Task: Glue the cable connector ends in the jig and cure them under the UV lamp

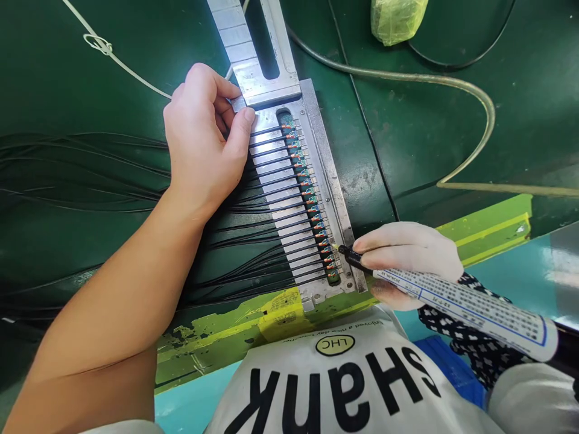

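A long metal fixture (332, 187) lies on the green belt with several thin black wires (271, 208) laid across it in a row. Their ends meet a line of small green circuit boards (311, 196). My bare left hand (203, 135) rests on the wires at the fixture's far end, fingers curled, thumb pressing the metal. My right hand (407, 253), in a white glove, is closed round a pen-like tool (452, 298) with a printed label. The tool's black tip (344, 250) touches the boards near the close end of the row.
A clear hose (407, 78) curves across the green belt (81, 72) at the back right. A yellow-green wrapped lump (395, 18) sits at the top. A white cord (104, 48) runs at the upper left. A yellow-painted edge (488, 229) borders the belt in front.
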`<state>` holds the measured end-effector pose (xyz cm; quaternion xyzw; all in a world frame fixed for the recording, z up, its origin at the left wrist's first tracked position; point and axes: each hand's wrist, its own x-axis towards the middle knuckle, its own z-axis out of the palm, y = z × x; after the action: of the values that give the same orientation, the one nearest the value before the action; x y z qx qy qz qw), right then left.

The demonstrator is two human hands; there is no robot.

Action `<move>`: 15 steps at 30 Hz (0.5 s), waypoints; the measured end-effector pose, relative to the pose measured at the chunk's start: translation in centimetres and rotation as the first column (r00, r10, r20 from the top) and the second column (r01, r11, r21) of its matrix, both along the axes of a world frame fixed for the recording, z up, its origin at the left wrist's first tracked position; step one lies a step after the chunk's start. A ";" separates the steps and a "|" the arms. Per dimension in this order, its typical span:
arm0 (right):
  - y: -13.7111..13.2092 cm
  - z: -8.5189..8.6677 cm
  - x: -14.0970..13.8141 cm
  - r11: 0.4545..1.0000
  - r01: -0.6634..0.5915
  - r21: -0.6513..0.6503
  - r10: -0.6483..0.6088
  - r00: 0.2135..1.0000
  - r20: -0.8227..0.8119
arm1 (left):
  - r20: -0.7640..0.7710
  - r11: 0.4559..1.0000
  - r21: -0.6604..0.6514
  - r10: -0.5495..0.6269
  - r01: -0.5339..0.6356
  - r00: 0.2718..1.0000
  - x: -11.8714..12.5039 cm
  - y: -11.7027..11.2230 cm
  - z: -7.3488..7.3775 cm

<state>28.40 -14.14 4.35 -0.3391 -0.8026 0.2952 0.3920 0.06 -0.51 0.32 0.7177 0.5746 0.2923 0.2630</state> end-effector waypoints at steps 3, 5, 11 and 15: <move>0.1 0.2 0.0 1.000 -0.011 -0.012 0.011 1.000 -0.001 | 0.011 1.000 -0.003 0.004 -0.004 1.000 0.0 0.0 -0.1; 0.1 0.2 0.0 1.000 -0.010 -0.015 0.010 1.000 0.000 | 0.005 1.000 -0.004 0.005 -0.004 1.000 0.0 0.1 -0.1; 0.1 0.1 -0.1 1.000 0.000 -0.008 0.000 1.000 -0.002 | -0.038 1.000 -0.008 0.016 -0.016 0.999 0.2 0.0 0.3; 0.0 -0.1 0.1 1.000 0.002 -0.017 -0.002 1.000 0.020 | -0.041 0.999 -0.029 0.017 -0.018 0.999 0.3 -0.1 0.5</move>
<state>28.45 -14.18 4.24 -0.3463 -0.8036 0.2982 0.3813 0.31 -0.63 0.78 0.7146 0.5904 0.2715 0.2590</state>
